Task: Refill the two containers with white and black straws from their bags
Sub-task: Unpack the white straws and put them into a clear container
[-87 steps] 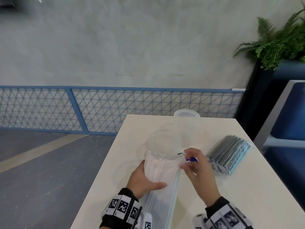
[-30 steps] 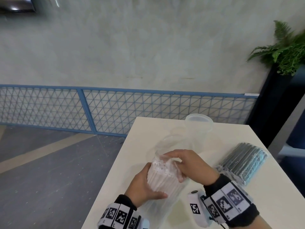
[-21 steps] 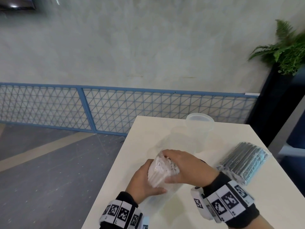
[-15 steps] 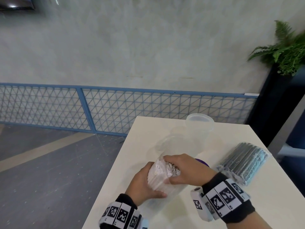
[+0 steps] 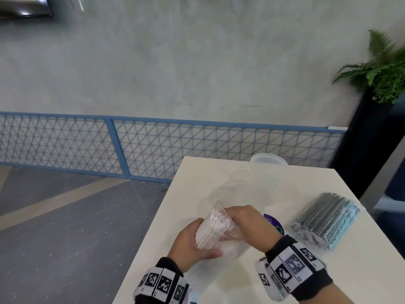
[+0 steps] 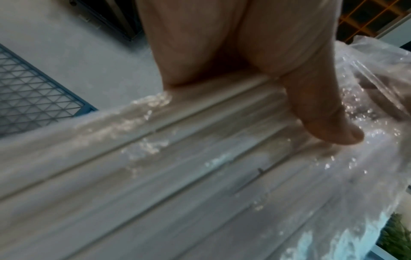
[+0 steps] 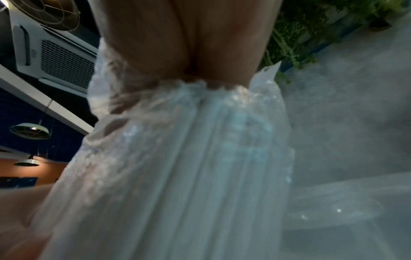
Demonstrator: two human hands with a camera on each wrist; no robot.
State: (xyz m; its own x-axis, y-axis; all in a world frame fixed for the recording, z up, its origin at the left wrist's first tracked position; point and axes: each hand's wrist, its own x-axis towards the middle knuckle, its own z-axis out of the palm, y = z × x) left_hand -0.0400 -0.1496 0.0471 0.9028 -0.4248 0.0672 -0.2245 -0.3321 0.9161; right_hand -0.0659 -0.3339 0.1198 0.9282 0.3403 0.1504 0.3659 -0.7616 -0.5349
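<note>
**Clear film, white straws: the first bag is in both hands**

Crinkly clear plastic wraps the bundle of white straws (image 5: 211, 230), which sits tilted above the near part of the cream surface (image 5: 350, 277). The left hand (image 5: 188, 244) curls round the bundle's lower half, thumb across the film. The right hand (image 5: 249, 224) closes over the open top end, fingers curled on the loose plastic beside the straw tips. The bag looks slick and soft and the straws light but stiff, so I judge a grip round the middle of the bundle safest; pulled by the film alone, the straws would likely slide or spill.

One purple round label (image 5: 274, 222) lies flat just right of the hands. Further right lies one sealed bag of black straws (image 5: 326, 220). Beyond the hands stand two clear containers: the nearer container (image 5: 238, 194) faint and hard to make out, the far container (image 5: 268, 170) plainer. Neither appears to hold straws.
</note>
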